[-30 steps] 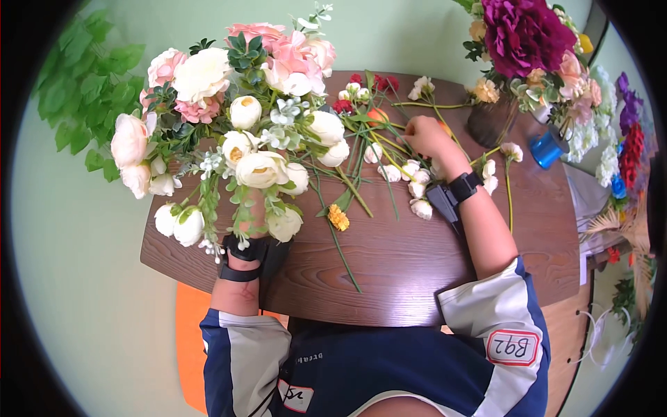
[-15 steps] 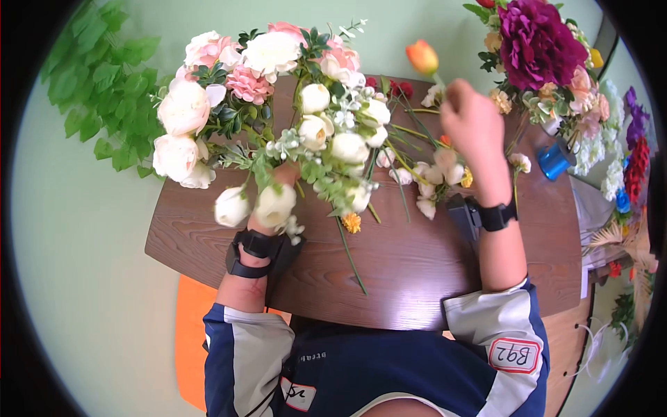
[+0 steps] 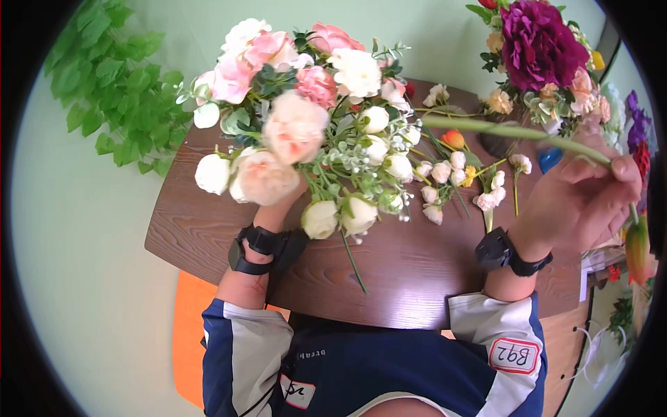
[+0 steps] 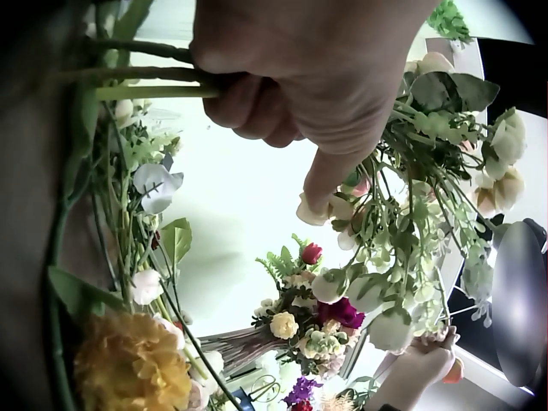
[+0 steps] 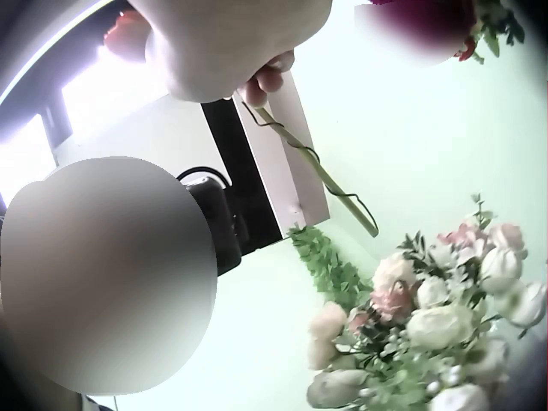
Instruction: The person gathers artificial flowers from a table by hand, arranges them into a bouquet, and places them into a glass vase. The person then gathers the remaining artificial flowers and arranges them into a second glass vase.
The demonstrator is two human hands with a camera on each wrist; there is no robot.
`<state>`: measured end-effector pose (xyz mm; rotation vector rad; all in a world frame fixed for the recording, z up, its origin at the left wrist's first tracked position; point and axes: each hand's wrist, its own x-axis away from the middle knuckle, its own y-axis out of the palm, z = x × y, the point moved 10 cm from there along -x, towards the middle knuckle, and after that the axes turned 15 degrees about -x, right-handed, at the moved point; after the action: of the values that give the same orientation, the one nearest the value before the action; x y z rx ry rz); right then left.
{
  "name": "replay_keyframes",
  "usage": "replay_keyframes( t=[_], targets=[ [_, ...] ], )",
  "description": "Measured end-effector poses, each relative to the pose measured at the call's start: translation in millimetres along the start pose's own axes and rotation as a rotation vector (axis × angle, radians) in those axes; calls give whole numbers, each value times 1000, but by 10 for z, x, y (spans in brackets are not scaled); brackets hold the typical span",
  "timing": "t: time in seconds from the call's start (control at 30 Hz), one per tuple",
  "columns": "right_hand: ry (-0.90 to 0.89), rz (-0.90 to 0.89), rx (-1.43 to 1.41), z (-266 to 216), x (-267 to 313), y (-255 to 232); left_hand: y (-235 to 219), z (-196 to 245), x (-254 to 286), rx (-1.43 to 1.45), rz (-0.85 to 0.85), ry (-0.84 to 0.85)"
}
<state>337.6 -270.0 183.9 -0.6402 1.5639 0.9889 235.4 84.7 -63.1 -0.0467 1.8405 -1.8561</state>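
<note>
My left hand (image 4: 300, 77) grips the stems of a large bouquet (image 3: 358, 73) of pink, cream and white artificial flowers. In the head view its blooms hide most of that hand. Cut stem ends (image 4: 145, 73) stick out past the curled fingers in the left wrist view. Over the table's right side, my right hand (image 3: 577, 201) pinches an orange tulip by its long green stem (image 3: 500, 128). The tulip's bloom (image 3: 636, 250) hangs below the fingers, while the stem reaches left toward the bouquet. A dark wire spirals around this stem (image 5: 317, 167) in the right wrist view.
Loose white roses (image 3: 440, 172), a yellow flower (image 3: 470, 175) and another orange tulip (image 3: 453, 139) lie on the brown table (image 3: 410, 278). A purple peony arrangement (image 3: 542, 45) stands at the back right, near a blue spool (image 3: 549, 160). Green leaves (image 3: 104, 76) hang on the left wall.
My right hand picks the orange tulip from the loose flowers, lifts it and swings it right, bloom turned downward. My left hand turns the bouquet and shifts it right.
</note>
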Motion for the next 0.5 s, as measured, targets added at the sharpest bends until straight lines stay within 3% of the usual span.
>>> replay_keyframes(
  t=[0.07,0.17,0.27,0.3,0.4,0.5],
  targets=[
    [190,-96,-61,143,69,319,2,87,-104,31,20,15],
    [234,-211,138,451,264,542,-36,167,-94,69,55,44],
    [487,-263,172,788,549,738,-109,221,47,107,89,71],
    [464,-266,85,828,609,794,-124,282,-18,119,104,77],
    [436,-426,193,835,686,934,-173,393,7,158,145,90],
    [478,-313,155,823,630,850,-245,412,41,190,176,118]
  ],
)
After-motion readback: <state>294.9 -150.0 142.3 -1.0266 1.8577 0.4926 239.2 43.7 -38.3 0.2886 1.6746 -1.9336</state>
